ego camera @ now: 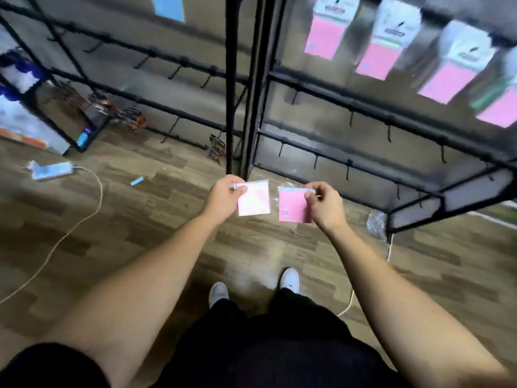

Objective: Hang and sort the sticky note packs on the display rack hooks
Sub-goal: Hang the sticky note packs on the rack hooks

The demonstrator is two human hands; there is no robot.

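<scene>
While both arms are reaching out over the floor, the left hand [226, 191] is pinching the top corner of a pale pink pack [254, 200] and the right hand [324, 204] is pinching the top edge of a brighter pink pack [293, 206]. Both packs are hanging down flat from the fingers, side by side, close but not touching, top strips uppermost.

The display rack [330, 91] is standing ahead of and above the hands. Its right bay is carrying the hung pink packs [324, 35] in a row along the upper rail, running off toward the right. Bare hooks [351, 119] are sitting on the rails below that row, up and to the right of the hands, so the right hand is looking nearer to them. The left bay's hooks [176, 72] are lying up and left, nearer the left hand. My guess is each pack is needing to go up and forward, hole onto a hook tip.

Hang holes on the held packs are not showing; fingers are covering those top strips. The hung row is blurring badly, labels unreadable, and the rightmost pack is cut off by the frame edge. Items at far left [16, 79] are too smeared to identify. A white cable [92, 208] is lying on the wood floor [156, 247].
</scene>
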